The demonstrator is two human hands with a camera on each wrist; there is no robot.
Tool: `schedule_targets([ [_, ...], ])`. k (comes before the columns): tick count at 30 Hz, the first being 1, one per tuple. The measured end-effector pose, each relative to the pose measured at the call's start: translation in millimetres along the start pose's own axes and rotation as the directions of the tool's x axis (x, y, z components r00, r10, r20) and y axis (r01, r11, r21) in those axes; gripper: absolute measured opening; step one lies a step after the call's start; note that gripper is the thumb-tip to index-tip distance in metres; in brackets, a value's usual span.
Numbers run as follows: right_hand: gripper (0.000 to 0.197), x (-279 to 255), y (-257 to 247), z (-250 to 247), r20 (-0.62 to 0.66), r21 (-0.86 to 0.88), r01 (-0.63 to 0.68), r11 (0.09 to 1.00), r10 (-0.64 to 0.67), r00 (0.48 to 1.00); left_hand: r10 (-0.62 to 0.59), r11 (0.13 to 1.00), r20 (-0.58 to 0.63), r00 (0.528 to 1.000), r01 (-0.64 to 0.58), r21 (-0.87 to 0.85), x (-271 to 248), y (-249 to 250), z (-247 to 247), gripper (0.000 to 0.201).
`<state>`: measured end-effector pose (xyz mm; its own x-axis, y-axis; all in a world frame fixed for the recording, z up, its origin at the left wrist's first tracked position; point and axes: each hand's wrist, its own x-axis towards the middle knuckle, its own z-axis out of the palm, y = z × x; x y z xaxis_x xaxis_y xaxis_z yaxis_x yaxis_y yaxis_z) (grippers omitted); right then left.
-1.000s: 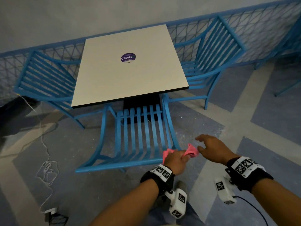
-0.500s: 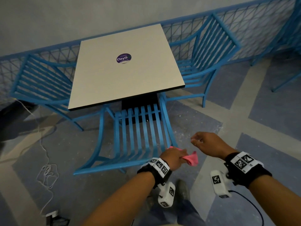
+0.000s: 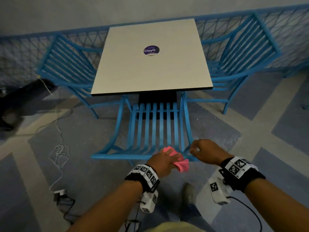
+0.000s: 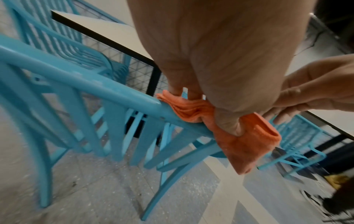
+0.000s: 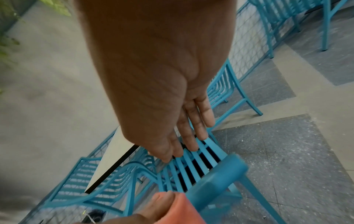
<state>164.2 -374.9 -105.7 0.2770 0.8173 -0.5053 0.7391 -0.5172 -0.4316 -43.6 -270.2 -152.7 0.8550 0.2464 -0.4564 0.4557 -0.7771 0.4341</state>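
A blue slatted chair point(image 3: 120, 156) stands pushed in under a white square table point(image 3: 150, 72). My left hand point(image 3: 163, 160) grips a folded pink cloth point(image 3: 183, 165) and holds it against the right end of the chair's top rail point(image 4: 95, 84). In the left wrist view the thumb pins the cloth point(image 4: 247, 145) while its loose end hangs below the rail. My right hand point(image 3: 202, 149) hovers just right of the cloth, over the chair back's right corner. Its fingers point(image 5: 191, 133) are relaxed and hold nothing.
Two more blue chairs flank the table, one left point(image 3: 66, 64) and one right point(image 3: 242, 52). A blue mesh fence point(image 3: 25, 52) runs along the wall behind. A white cable point(image 3: 58, 153) and a plug block point(image 3: 59, 192) lie on the floor at left.
My left hand has brought the cloth down onto the chair's top rail. My right hand has left the cloth and now sits by the rail's right corner.
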Motion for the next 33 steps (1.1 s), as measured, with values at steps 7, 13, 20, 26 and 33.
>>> schedule_targets([
  [7,0.029,21.2,-51.1,7.0,0.09,-0.08,0.107,0.991,-0.099,0.991,-0.181,0.983,-0.041,0.983,0.18,-0.036,-58.5,-73.3,-1.4,0.047],
  [13,0.028,28.9,-78.7,8.5,0.19,-0.149,0.174,0.973,-0.144,0.971,-0.246,0.969,-0.173,0.954,0.237,-0.072,-109.8,-119.4,-10.2,0.063],
  [20,0.02,40.5,-111.7,20.6,0.251,-0.191,0.248,0.95,-0.197,0.948,-0.352,0.933,-0.311,0.883,0.359,-0.035,-147.3,-157.1,-12.0,0.042],
  [26,0.02,51.3,-128.3,30.0,0.288,-0.234,0.305,0.923,-0.234,0.929,-0.688,0.722,-0.345,0.639,0.648,-0.242,-187.9,-210.4,-5.1,0.044],
  [33,0.028,55.8,-148.5,32.2,0.3,-0.239,0.338,0.91,-0.262,0.917,-0.942,0.323,-0.163,0.294,0.657,-0.681,-229.3,-230.1,-18.7,0.087],
])
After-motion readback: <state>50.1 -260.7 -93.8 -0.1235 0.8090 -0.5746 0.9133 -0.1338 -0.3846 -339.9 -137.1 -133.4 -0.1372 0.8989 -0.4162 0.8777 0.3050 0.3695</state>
